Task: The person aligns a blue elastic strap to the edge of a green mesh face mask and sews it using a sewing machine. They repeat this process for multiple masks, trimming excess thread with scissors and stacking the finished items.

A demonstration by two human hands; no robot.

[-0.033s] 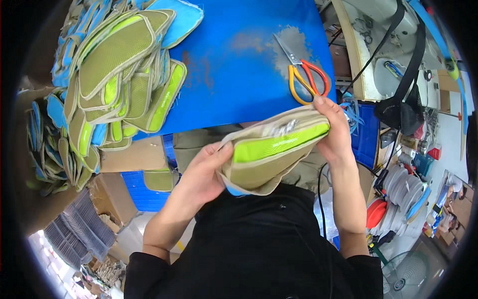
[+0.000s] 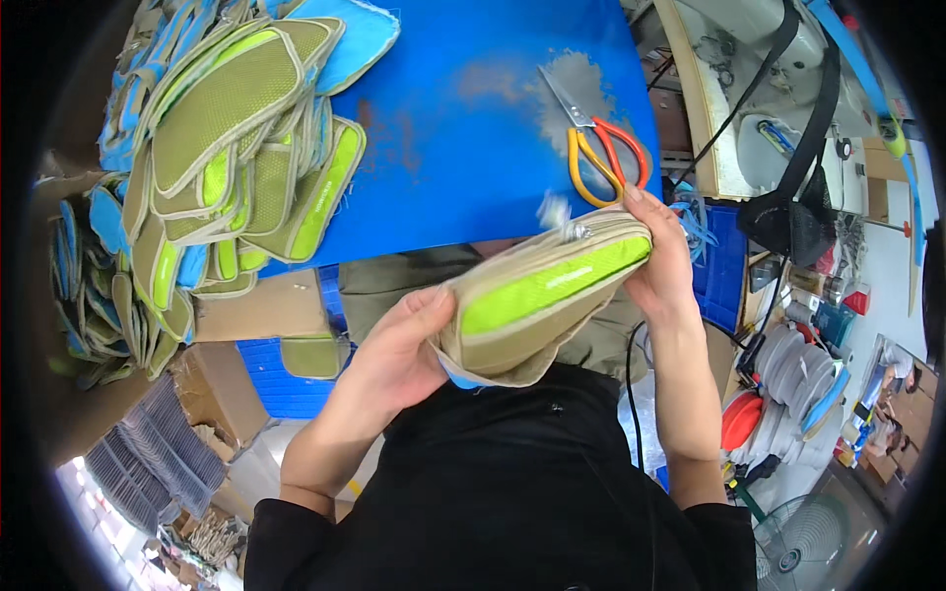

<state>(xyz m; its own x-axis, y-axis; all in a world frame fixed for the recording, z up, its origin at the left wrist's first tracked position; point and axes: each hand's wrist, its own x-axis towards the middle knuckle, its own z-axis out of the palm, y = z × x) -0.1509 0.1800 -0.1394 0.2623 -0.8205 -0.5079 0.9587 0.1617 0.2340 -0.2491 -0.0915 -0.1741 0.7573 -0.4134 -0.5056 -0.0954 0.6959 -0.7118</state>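
Between my two hands is an olive-tan fabric pouch point(image 2: 542, 305) with a lime-green panel along its side and a bit of blue at its lower left corner. My left hand point(image 2: 402, 340) grips its left end, thumb on the near face. At the far right end my right hand point(image 2: 662, 251) pinches the top corner, thumb up. A small shiny, blurred piece point(image 2: 555, 211) stands up from the pouch's top edge; its kind is unclear. Just beyond my right hand, scissors point(image 2: 585, 122) with one yellow and one orange-red handle lie on the blue table point(image 2: 443, 197).
A heap of similar olive, green and blue pouches point(image 2: 232, 123) covers the table's left side and spills over the edge. Below it stand cardboard boxes point(image 2: 258, 307). At right are a machine point(image 2: 754, 98) with hanging black straps, stacked white discs point(image 2: 788, 364) and a fan point(image 2: 798, 542).
The shiny piece, lying against the pouch's upper face before, now sticks up above its top edge. The pouch has tilted slightly in my hands; both hands keep their hold.
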